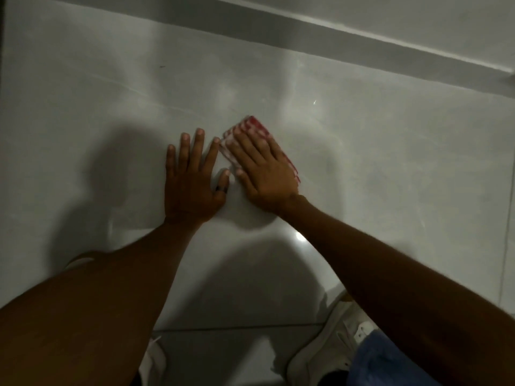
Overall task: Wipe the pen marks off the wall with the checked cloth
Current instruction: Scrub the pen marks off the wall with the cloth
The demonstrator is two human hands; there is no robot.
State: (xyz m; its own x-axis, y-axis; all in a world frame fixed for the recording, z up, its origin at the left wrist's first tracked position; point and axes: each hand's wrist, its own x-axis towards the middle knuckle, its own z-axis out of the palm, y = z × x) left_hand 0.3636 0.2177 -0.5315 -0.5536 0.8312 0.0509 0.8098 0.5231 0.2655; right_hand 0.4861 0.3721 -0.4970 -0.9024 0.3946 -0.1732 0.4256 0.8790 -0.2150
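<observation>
I see both arms stretched fwd, bare to the elbow. L hand (192, 182) lies flat, palm down, fingers spread, thumb out to the right. R hand (264, 168) also flat, palm down, fingers together and blurred, angled up-left, thumb near L thumb.

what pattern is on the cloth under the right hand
Red and white checks on the cloth, blurred; seen in the head view.
</observation>
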